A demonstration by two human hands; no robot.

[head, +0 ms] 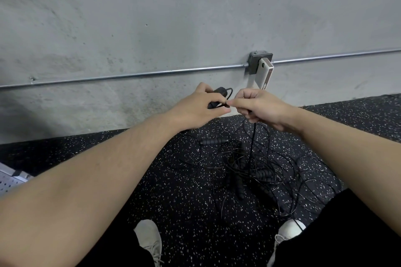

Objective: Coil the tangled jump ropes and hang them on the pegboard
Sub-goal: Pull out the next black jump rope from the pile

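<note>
The left hand [200, 106] is gripping a black jump-rope handle [218, 95], fingers curled round it, the handle's top end sticking out toward 12 o'clock; the right hand [259, 107] is pinching a thin black cord [252, 136] just at 3 o'clock of the left, fingertips nearly touching; the cord is hanging straight down toward 6 o'clock into the tangled jump ropes [245, 169] lying on the speckled black floor [178, 197]; a loose ribbed handle [213, 142] is lying at the tangle's 11 o'clock; two white shoes [149, 238] are standing at 6 o'clock; a perforated metal panel [9, 180] is showing at 9 o'clock; a conduit [134, 75] is running along the concrete wall [152, 17].
</note>
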